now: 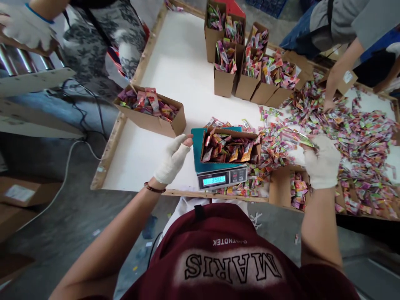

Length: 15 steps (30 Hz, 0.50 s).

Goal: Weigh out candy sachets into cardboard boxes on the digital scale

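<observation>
— On the scale (pixel 222 179), at the near edge of the table (pixel 175 83), sits the open box (pixel 230 146), well filled with bright sweets. What stage would you call this?

— Weighing, I'd say: topping the box up to the mark. The display (pixel 214 180) is lit, though I can't read the figure from here.

— And the hands?

— The right hand (pixel 321 162), gloved, is closed round a few packets (pixel 301 141), just right of the box at the edge of the heap (pixel 353 125). The left hand (pixel 171 160), gloved too, is spread open with nothing in it. Its fingertips are right by the scale's left corner, whether touching or not I can't tell.

— So what does the next bit need?

— To my eye, carrying those packets over the box and letting them go one at a time, watching the display, since a whole fistful could overshoot. The left hand would want to be off the scale, or the reading goes wrong.

— Anything else about?

— Another box (pixel 150 110) stands to the left, with filled boxes (pixel 246 62) at the far side. A co-worker's hand (pixel 328 105) is in the heap.
</observation>
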### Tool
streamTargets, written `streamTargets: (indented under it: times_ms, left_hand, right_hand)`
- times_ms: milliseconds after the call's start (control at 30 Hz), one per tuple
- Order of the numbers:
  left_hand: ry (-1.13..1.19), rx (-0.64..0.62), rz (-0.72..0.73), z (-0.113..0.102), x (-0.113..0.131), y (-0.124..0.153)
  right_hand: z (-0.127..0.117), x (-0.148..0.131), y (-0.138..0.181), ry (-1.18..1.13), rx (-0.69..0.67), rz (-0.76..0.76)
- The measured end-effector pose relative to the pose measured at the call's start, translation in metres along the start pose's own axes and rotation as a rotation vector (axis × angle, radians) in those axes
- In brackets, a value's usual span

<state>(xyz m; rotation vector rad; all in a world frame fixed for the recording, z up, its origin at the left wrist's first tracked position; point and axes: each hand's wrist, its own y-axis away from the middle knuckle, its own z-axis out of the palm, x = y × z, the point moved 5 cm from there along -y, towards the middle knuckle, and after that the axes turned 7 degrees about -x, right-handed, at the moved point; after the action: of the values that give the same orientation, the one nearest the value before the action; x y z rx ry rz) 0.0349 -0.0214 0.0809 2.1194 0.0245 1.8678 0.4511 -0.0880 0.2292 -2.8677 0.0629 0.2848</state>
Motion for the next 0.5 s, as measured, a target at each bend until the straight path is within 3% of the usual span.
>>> streamTargets:
  times_ms: [100, 200, 300, 367, 433, 500]
  left_hand:
    - [-0.034, -0.007, 0.008, 0.0, 0.008, -0.004]
    - [-0.088, -0.028, 0.013, 0.0, 0.019, -0.008]
    - [-0.207, -0.09, -0.002, 0.006, 0.027, -0.015]
    - [-0.291, -0.16, -0.003, 0.015, 0.026, -0.023]
    - [-0.343, -0.23, -0.017, 0.026, 0.022, -0.032]
    - [-0.297, -0.192, -0.039, 0.03, 0.016, -0.042]
  right_hand:
    - [0.018, 0.038, 0.027, 0.158, -0.071, 0.159]
    - [0.048, 0.071, 0.081, 0.244, -0.197, 0.367]
    - [0.091, 0.088, 0.147, 0.198, -0.467, 0.598]
    - [0.115, 0.087, 0.178, 0.128, -0.593, 0.662]
    - [0.124, 0.08, 0.191, 0.105, -0.58, 0.657]
    - [0.116, 0.075, 0.192, 0.117, -0.503, 0.622]
